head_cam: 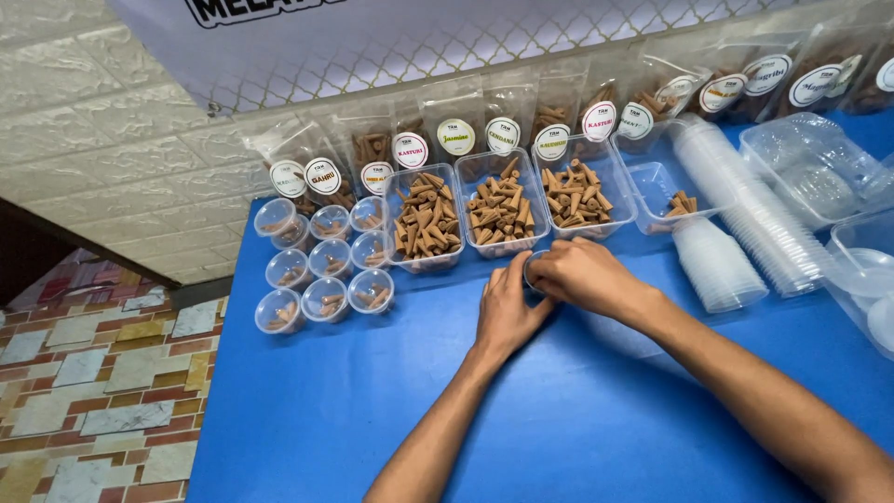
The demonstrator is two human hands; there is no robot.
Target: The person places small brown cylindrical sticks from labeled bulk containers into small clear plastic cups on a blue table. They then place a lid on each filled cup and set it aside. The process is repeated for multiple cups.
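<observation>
Both hands meet over a small clear plastic cup point(533, 265) on the blue table point(372, 410), just in front of the middle tray. My left hand point(507, 307) cups it from the left and below. My right hand point(582, 272) lies over its top, fingers curled, hiding most of it. Whether a lid is under the fingers I cannot tell. Behind the hands stand three clear trays of brown incense cones: left point(424, 224), middle point(501, 210) and right point(575, 194).
Several small lidded cups with cones point(321, 265) sit in rows at the left. A nearly empty tray point(666, 196) holds a few cones. Stacks of clear cups point(745, 224) and clear boxes point(815, 168) lie at the right. Labelled pouches point(456, 130) line the wall.
</observation>
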